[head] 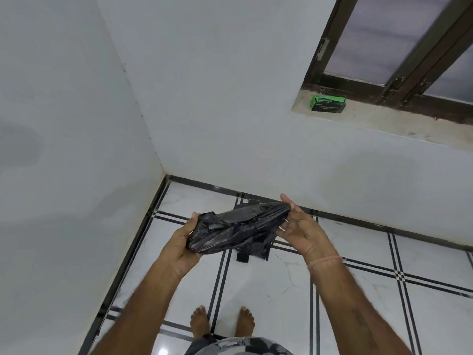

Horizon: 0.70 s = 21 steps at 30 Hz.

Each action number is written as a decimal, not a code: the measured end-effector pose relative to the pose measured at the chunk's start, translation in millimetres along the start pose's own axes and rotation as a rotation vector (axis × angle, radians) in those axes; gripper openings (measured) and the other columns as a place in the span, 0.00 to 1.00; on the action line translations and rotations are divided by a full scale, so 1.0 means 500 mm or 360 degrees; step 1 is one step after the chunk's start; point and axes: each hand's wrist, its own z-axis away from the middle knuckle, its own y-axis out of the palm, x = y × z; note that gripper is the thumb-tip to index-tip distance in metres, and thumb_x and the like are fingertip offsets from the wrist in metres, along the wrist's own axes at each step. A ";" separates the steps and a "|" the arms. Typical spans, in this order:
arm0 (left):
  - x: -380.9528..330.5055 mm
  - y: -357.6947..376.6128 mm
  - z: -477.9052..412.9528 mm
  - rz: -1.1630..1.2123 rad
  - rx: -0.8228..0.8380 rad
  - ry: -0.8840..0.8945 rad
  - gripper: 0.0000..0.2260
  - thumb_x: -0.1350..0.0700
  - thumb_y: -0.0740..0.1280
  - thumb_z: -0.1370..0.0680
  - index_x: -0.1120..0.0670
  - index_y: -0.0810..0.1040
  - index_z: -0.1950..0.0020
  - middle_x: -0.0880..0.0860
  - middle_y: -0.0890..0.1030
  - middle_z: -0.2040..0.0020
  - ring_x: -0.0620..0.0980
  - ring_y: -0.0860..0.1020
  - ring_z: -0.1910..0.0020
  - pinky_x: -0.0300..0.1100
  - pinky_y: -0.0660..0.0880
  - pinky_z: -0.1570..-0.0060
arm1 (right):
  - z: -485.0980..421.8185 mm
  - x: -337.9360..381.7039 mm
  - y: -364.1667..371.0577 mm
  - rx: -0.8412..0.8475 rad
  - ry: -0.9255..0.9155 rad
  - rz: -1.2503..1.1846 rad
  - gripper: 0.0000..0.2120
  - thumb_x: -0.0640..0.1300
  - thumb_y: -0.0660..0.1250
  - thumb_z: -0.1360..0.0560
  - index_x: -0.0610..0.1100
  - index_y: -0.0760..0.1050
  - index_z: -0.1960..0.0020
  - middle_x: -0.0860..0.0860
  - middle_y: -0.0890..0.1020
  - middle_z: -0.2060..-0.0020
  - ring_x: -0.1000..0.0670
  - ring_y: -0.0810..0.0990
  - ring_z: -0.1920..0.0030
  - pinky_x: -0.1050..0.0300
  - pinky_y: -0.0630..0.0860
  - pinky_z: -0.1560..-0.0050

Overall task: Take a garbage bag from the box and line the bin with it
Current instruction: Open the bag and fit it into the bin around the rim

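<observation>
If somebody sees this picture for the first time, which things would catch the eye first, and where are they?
First the crumpled black garbage bag in the middle, stretched between the left hand and the right hand above the tiled floor. Next the small green box, bright on the pale window sill at the upper right.

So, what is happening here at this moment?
A person stands barefoot in a room corner and holds a crumpled black bag between both hands. The left hand grips one end, and the right hand pinches the other end, as if to open it out. The bag is not yet spread. The green box sits on the window sill, apart from the hands. Something dark shows on the floor behind the bag, perhaps the bin, but it is mostly hidden.
</observation>
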 end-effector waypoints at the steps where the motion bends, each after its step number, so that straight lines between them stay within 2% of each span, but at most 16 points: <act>1: -0.001 -0.008 0.002 0.0004 0.0010 -0.0003 0.13 0.50 0.69 0.21 0.59 0.84 0.45 0.60 0.87 0.46 0.57 0.88 0.53 0.52 0.86 0.55 | -0.004 -0.001 -0.002 -0.0018 0.0027 -0.0008 0.14 0.38 0.58 0.14 0.42 0.80 0.35 0.45 0.88 0.56 0.43 0.83 0.48 0.39 0.80 0.41; 2: -0.002 -0.016 0.002 0.0009 0.0024 0.0001 0.11 0.51 0.69 0.21 0.57 0.84 0.46 0.60 0.87 0.46 0.57 0.88 0.53 0.52 0.86 0.56 | -0.006 -0.003 -0.004 -0.0037 0.0049 -0.0023 0.14 0.37 0.59 0.14 0.41 0.79 0.33 0.42 0.88 0.52 0.41 0.84 0.46 0.38 0.81 0.40; 4: -0.011 -0.032 0.000 0.0009 0.0061 0.0034 0.08 0.52 0.68 0.19 0.55 0.84 0.47 0.59 0.87 0.43 0.57 0.88 0.50 0.52 0.86 0.54 | -0.002 -0.006 -0.005 -0.0055 0.0059 -0.0023 0.13 0.37 0.63 0.16 0.40 0.80 0.34 0.38 0.86 0.47 0.38 0.84 0.45 0.37 0.83 0.44; 7: -0.034 -0.055 -0.004 -0.0026 0.0091 0.0081 0.07 0.53 0.65 0.16 0.52 0.82 0.48 0.58 0.86 0.40 0.56 0.87 0.48 0.52 0.86 0.51 | 0.010 -0.007 -0.015 0.0035 -0.0004 0.0100 0.12 0.44 0.67 0.18 0.42 0.83 0.38 0.37 0.87 0.46 0.37 0.86 0.45 0.34 0.81 0.43; 9: -0.049 -0.070 -0.005 -0.0003 0.0081 0.0094 0.08 0.54 0.63 0.15 0.53 0.81 0.49 0.57 0.87 0.45 0.55 0.88 0.50 0.49 0.86 0.54 | 0.019 -0.009 -0.024 0.0153 -0.0068 0.0349 0.12 0.48 0.69 0.20 0.44 0.84 0.41 0.41 0.87 0.48 0.41 0.87 0.49 0.40 0.82 0.42; 11: -0.064 -0.084 -0.006 0.0007 0.0052 0.0114 0.09 0.55 0.63 0.15 0.53 0.82 0.49 0.57 0.88 0.48 0.54 0.88 0.52 0.48 0.86 0.55 | 0.027 -0.018 -0.031 0.0282 -0.0111 0.0706 0.12 0.49 0.70 0.22 0.44 0.85 0.43 0.44 0.88 0.48 0.46 0.87 0.51 0.48 0.82 0.47; 14: -0.079 -0.107 -0.015 -0.0107 0.0070 0.0148 0.09 0.56 0.62 0.15 0.53 0.83 0.48 0.57 0.88 0.47 0.53 0.88 0.52 0.47 0.86 0.54 | 0.038 -0.027 -0.034 0.0500 0.0001 0.1186 0.15 0.52 0.72 0.25 0.43 0.86 0.44 0.44 0.88 0.47 0.49 0.86 0.49 0.54 0.81 0.46; 16: -0.085 -0.120 -0.020 -0.0263 0.0073 0.0140 0.08 0.56 0.64 0.17 0.55 0.82 0.43 0.57 0.87 0.46 0.52 0.87 0.52 0.46 0.85 0.52 | 0.042 -0.025 -0.032 0.0612 0.0074 0.1352 0.14 0.52 0.72 0.24 0.43 0.87 0.45 0.45 0.88 0.47 0.49 0.86 0.49 0.56 0.81 0.47; 17: -0.085 -0.126 -0.022 -0.0340 0.0078 0.0132 0.11 0.56 0.66 0.18 0.57 0.81 0.38 0.57 0.86 0.45 0.52 0.87 0.51 0.45 0.84 0.51 | 0.043 -0.022 -0.029 0.0609 0.0078 0.1259 0.13 0.51 0.71 0.24 0.44 0.87 0.47 0.45 0.88 0.49 0.49 0.87 0.50 0.56 0.82 0.48; 19: -0.081 -0.134 -0.020 -0.0453 0.0078 0.0083 0.19 0.57 0.68 0.21 0.60 0.77 0.30 0.57 0.87 0.44 0.52 0.87 0.52 0.44 0.85 0.52 | 0.036 -0.015 -0.024 0.0481 0.0013 0.0803 0.12 0.49 0.68 0.24 0.46 0.89 0.51 0.46 0.89 0.52 0.48 0.88 0.54 0.53 0.85 0.52; 21: -0.072 -0.134 -0.017 -0.0572 0.0094 -0.0001 0.22 0.58 0.69 0.23 0.60 0.77 0.29 0.59 0.86 0.43 0.52 0.87 0.54 0.43 0.85 0.55 | 0.023 -0.009 -0.022 0.0313 -0.0107 0.0412 0.12 0.50 0.68 0.24 0.47 0.88 0.50 0.46 0.88 0.49 0.45 0.88 0.51 0.46 0.85 0.49</act>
